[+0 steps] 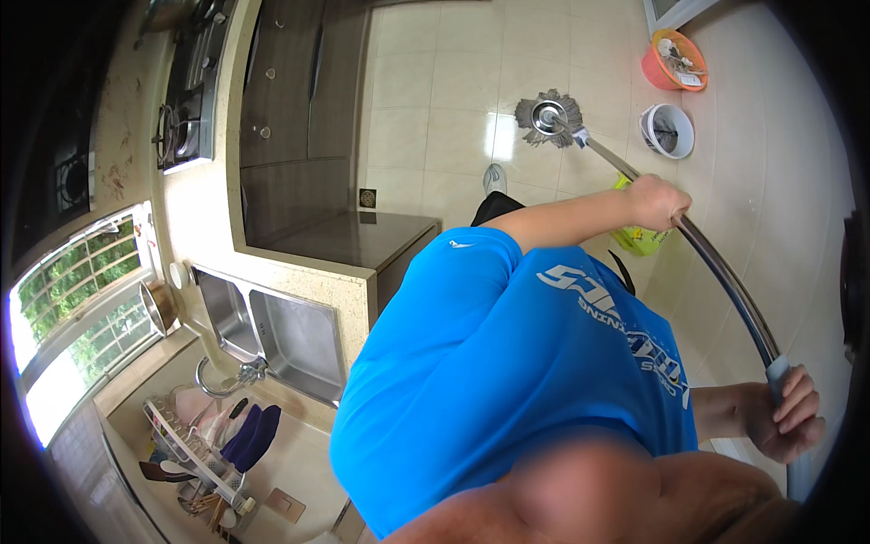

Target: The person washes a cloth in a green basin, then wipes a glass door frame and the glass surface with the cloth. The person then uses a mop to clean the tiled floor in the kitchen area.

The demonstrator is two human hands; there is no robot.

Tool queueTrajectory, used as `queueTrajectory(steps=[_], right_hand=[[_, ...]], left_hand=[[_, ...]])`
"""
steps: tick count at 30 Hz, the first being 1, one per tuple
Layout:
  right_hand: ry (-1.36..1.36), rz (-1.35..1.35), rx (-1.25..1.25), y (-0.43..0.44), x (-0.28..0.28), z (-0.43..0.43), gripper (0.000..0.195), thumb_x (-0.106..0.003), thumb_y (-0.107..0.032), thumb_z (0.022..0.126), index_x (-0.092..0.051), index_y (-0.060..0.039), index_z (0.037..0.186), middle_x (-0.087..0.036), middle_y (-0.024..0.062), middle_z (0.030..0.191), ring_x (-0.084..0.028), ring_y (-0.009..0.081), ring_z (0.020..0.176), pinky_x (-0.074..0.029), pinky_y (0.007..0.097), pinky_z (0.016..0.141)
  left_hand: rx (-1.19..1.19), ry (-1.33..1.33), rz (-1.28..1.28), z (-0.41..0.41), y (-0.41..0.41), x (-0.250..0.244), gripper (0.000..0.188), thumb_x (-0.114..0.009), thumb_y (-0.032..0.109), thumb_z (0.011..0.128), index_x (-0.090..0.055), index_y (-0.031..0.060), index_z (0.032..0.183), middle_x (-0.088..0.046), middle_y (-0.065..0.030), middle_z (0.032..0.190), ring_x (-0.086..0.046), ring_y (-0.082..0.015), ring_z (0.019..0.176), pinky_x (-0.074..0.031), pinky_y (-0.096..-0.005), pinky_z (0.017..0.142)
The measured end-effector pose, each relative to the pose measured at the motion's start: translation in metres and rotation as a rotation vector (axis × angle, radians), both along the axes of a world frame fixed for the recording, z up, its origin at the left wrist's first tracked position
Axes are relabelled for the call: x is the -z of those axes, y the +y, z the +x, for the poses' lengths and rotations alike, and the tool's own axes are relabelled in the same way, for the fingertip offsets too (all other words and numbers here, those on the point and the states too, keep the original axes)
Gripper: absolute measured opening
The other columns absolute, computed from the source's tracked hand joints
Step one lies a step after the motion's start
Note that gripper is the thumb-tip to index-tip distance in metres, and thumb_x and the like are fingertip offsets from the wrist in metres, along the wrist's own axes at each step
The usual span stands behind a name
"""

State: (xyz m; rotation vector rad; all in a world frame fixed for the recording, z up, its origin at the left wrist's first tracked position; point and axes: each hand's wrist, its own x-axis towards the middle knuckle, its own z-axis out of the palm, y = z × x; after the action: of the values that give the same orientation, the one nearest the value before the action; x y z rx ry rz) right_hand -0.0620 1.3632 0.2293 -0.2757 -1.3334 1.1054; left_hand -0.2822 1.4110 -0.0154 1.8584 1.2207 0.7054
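A spin mop's round steel-centred head (548,117) rests on the floor, its grey strands fanned out. From it the metal mop pole (728,281) runs down the right side of the view, appearing bent by the lens. My left hand (656,202), arm stretched out, is wrapped around the middle of the pole. Further up, my right hand (785,415) curls around the grey-blue grip (777,370) near the pole's end. Behind my left forearm is a yellow-green plastic bag (639,238), partly hidden. One grey shoe (495,179) shows near the mop head.
A white bucket (669,132) and an orange basket (673,60) with items inside stand along the wall. Dark cabinets (280,109) border the tile floor (462,81). Leftward are a double sink (299,333), a gas stove (187,129) and a dish rack (197,455).
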Motion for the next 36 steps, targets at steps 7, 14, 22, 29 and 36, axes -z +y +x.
queueTrajectory(steps=[7, 14, 22, 29, 36], right_hand=[[0.011, -0.135, 0.038, 0.025, 0.041, -0.078, 0.022, -0.045, -0.022, 0.087, -0.043, -0.0146, 0.066, -0.040, -0.0036, 0.054, -0.039, 0.0069, 0.049, -0.033, 0.0274, 0.058], [-0.099, -0.156, -0.242, 0.042, 0.083, -0.188, 0.020, -0.042, -0.016, 0.090, -0.039, -0.0130, 0.071, -0.041, -0.0024, 0.055, -0.039, 0.0093, 0.048, -0.033, 0.0294, 0.058], [-0.096, -0.235, -0.500, 0.024, 0.017, -0.172, 0.024, -0.053, -0.020, 0.082, -0.036, -0.0165, 0.065, -0.045, -0.0058, 0.052, -0.045, 0.0027, 0.045, -0.039, 0.0214, 0.054], [0.008, -0.270, -0.778, 0.020, 0.034, -0.189, 0.022, -0.058, -0.017, 0.076, -0.040, -0.0160, 0.065, -0.050, -0.0084, 0.049, -0.048, -0.0004, 0.042, -0.042, 0.0155, 0.049], [-0.146, -0.411, -0.824, -0.046, 0.103, -0.250, 0.022, -0.056, -0.020, 0.083, -0.039, -0.0130, 0.070, -0.043, -0.0026, 0.056, -0.042, 0.0109, 0.050, -0.038, 0.0333, 0.069]], left_hand=[[-0.190, 0.134, -0.007, -0.080, 0.009, 0.037, 0.011, -0.059, 0.023, 0.070, -0.058, 0.0129, 0.076, -0.062, -0.0120, 0.071, -0.061, -0.0336, 0.071, -0.048, -0.0442, 0.064], [-0.519, 0.216, 0.035, -0.206, -0.025, 0.077, 0.010, -0.061, 0.019, 0.067, -0.058, 0.0125, 0.073, -0.061, -0.0107, 0.068, -0.061, -0.0317, 0.067, -0.049, -0.0412, 0.060], [-0.560, 0.034, -0.096, -0.155, -0.128, 0.028, 0.013, -0.064, 0.021, 0.070, -0.056, 0.0139, 0.078, -0.061, -0.0091, 0.066, -0.060, -0.0324, 0.065, -0.048, -0.0415, 0.058], [-0.496, 0.085, -0.324, -0.159, -0.187, 0.009, 0.012, -0.057, 0.019, 0.075, -0.055, 0.0129, 0.085, -0.062, -0.0135, 0.073, -0.060, -0.0345, 0.074, -0.048, -0.0450, 0.063], [-0.993, 0.212, -0.114, -0.223, -0.272, 0.080, 0.006, -0.060, 0.014, 0.070, -0.056, 0.0105, 0.073, -0.060, -0.0129, 0.065, -0.060, -0.0349, 0.066, -0.047, -0.0446, 0.060]])
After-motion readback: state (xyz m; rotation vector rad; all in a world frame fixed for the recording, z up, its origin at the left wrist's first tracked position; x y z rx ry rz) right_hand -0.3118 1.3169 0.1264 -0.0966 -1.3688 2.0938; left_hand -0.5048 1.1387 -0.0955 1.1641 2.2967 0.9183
